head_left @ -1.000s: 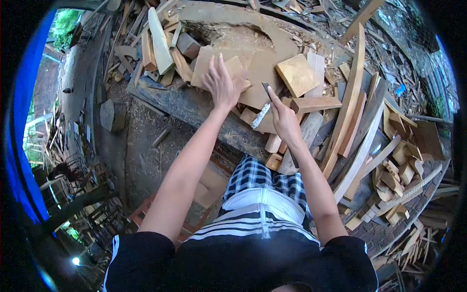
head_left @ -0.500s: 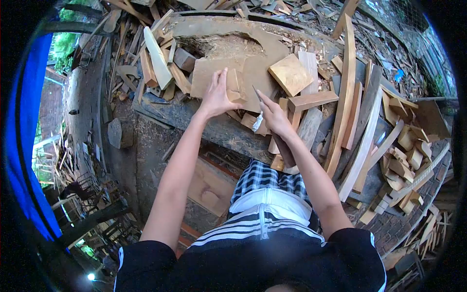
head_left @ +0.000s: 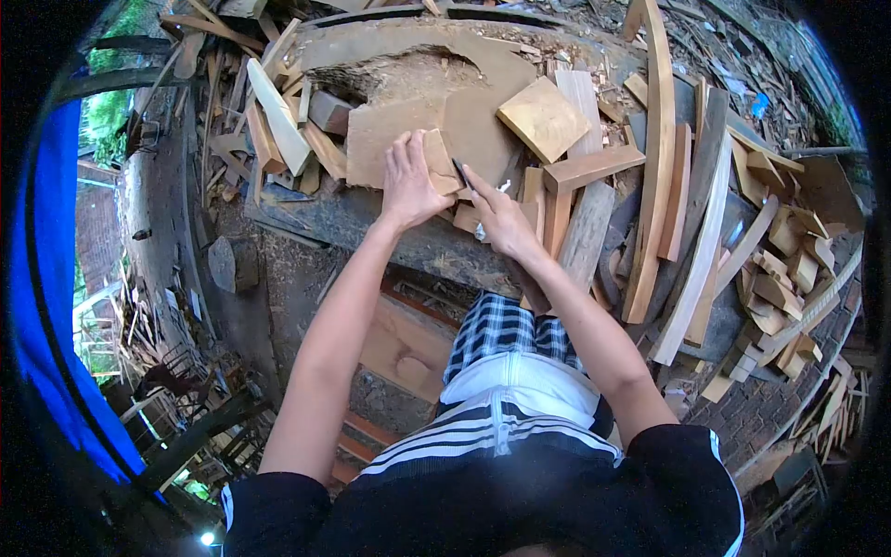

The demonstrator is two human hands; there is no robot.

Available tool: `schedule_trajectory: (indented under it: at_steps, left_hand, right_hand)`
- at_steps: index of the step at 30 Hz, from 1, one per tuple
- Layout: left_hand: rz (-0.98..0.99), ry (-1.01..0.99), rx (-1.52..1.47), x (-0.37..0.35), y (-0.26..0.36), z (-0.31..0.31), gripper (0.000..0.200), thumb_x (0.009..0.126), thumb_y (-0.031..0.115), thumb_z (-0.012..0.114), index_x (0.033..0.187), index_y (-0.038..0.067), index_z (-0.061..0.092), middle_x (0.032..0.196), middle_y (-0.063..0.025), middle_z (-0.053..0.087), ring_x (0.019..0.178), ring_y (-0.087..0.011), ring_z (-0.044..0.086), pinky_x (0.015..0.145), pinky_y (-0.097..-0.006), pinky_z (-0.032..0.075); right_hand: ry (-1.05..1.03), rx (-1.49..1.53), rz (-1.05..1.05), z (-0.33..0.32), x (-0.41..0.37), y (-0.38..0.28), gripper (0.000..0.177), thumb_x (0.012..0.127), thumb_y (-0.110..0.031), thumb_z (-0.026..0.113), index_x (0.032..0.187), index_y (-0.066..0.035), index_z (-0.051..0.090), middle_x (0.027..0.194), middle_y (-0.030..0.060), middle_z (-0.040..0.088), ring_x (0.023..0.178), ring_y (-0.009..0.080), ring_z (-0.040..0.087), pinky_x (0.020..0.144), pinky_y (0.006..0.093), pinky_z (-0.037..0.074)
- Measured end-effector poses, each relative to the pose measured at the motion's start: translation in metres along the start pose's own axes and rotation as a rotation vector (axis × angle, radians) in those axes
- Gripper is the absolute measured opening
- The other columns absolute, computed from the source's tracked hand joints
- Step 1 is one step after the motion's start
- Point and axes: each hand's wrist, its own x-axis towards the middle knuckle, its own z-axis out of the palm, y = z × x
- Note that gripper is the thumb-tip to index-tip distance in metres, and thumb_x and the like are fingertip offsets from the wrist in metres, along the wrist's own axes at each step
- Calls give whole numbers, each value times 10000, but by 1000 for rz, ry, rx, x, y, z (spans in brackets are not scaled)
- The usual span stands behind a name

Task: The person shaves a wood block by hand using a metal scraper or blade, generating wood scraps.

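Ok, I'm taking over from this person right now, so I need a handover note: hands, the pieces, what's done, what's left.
Left hand lies open on the small wood piece, pressing it onto the flat board at the bench edge.
Right hand has a shut grip on the slim tool, its dark tip at the piece's right edge.
Done: piece set on the board.
Left: no line or cut shows along that edge yet.

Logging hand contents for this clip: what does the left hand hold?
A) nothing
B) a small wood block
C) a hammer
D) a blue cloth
B: the left hand grips a small wood block on the bench, and the right hand holds a tool beside it.
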Motion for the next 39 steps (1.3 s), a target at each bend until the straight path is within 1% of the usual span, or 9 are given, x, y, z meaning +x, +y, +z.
schedule_trajectory:
  at_steps: [1, 22, 26, 28, 30, 31, 33, 37, 39]
  left_hand:
    - [1, -3, -10, 3, -2, -1, 1080, 553, 278, 831, 1420, 3, 248, 1321, -244, 349, 1203, -439, 381, 1060, -500, 339]
    - [-112, 28, -41, 5, 1, 6, 1164, 550, 338, 879, 1441, -6, 214, 1340, -237, 337, 1220, -426, 372, 1058, -510, 313]
    - [-170, -122, -77, 25, -11, -20, 1181, 544, 348, 880, 1464, 21, 216, 1353, -230, 333, 1269, -422, 351, 1087, -490, 319]
    - [-237, -389, -376, 30, -17, -41, 1256, 566, 446, 898, 1497, -4, 186, 1445, -233, 275, 1385, -378, 278, 1130, -442, 295]
    - [-243, -386, -440, 37, -25, -51, 1114, 660, 466, 854, 1484, -12, 275, 1466, -205, 306, 1402, -309, 293, 1136, -387, 300]
    - [-302, -425, -638, 45, -35, -54, 1013, 706, 470, 815, 1458, -12, 338, 1437, -202, 352, 1372, -309, 343, 1127, -387, 316]
    - [-478, -631, -873, 55, -39, -72, 795, 811, 487, 709, 1378, -20, 479, 1379, -212, 477, 1273, -303, 486, 1097, -362, 363]
    - [85, -161, -243, 59, -34, -65, 740, 733, 459, 766, 1233, -55, 584, 1201, -249, 628, 1112, -327, 618, 951, -375, 480]
    - [-66, -221, -221, 57, -32, -55, 691, 709, 412, 779, 1180, -61, 602, 1109, -239, 662, 1044, -329, 649, 899, -382, 504]
  right_hand:
    - [-86, 199, 211, -7, -6, -21, 469, 1013, -193, 414, 1477, -124, 398, 1432, 210, 485, 1335, 338, 462, 1102, 370, 339]
    - [-157, 208, 271, -14, 15, -25, 480, 1016, -215, 395, 1477, -81, 382, 1403, 213, 515, 1323, 320, 482, 1091, 367, 365]
    - [7, 147, 17, -7, 21, -4, 450, 1010, -212, 399, 1447, -106, 426, 1396, 246, 489, 1271, 392, 501, 1068, 405, 395]
    - [59, 59, -93, -10, 19, -6, 460, 1013, -195, 397, 1461, -88, 407, 1421, 201, 498, 1062, 343, 653, 943, 388, 500]
    - [-154, 339, 321, -28, 13, -38, 478, 1019, -197, 392, 1485, -92, 371, 1398, 161, 534, 671, 239, 656, 676, 365, 567]
    - [-145, 338, 317, -25, 14, -40, 478, 1019, -197, 392, 1485, -92, 371, 1398, 161, 534, 671, 239, 656, 676, 365, 567]
    - [-108, 463, 303, -13, 17, -46, 497, 1043, -206, 379, 1534, -186, 305, 700, -38, 378, 494, 95, 451, 448, 281, 477]
    - [-131, 566, 352, -8, 26, -54, 508, 1047, -207, 371, 1545, -208, 268, 692, -20, 380, 464, 95, 445, 392, 279, 457]
    - [-148, 545, 363, -8, 29, -56, 511, 1048, -199, 371, 1546, -218, 259, 706, -6, 391, 465, 97, 450, 409, 283, 485]
